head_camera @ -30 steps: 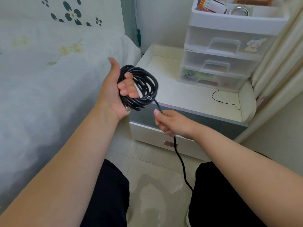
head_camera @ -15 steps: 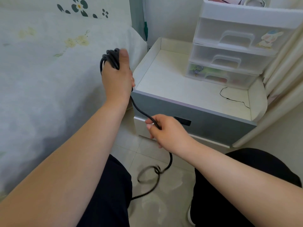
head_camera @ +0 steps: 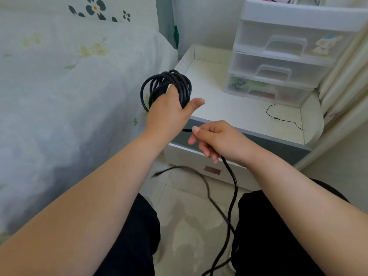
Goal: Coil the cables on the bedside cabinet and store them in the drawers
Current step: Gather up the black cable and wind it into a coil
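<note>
A black cable coil [head_camera: 179,86] with several loops is wound around my left hand [head_camera: 169,114], which grips it in front of the bedside cabinet [head_camera: 229,108]. The loose cable tail [head_camera: 233,188] runs out from under my left hand, through my right hand [head_camera: 217,140], and hangs down to the floor between my knees. My right hand's fingers are curled around that tail just below and to the right of the left hand. The tail's free end swings, blurred, near the floor. The cabinet's lower drawer [head_camera: 211,168] is closed.
A thin black wire [head_camera: 278,116] lies on the cabinet top at the right. A translucent plastic drawer unit [head_camera: 278,62] stands at the back of the cabinet. The bed [head_camera: 69,86] is at the left, curtains at the right, tiled floor below.
My left hand has turned and swung back to the right with the coil, another loop going on. My right hand rose along the tail, and the loose end lifted off the floor.
</note>
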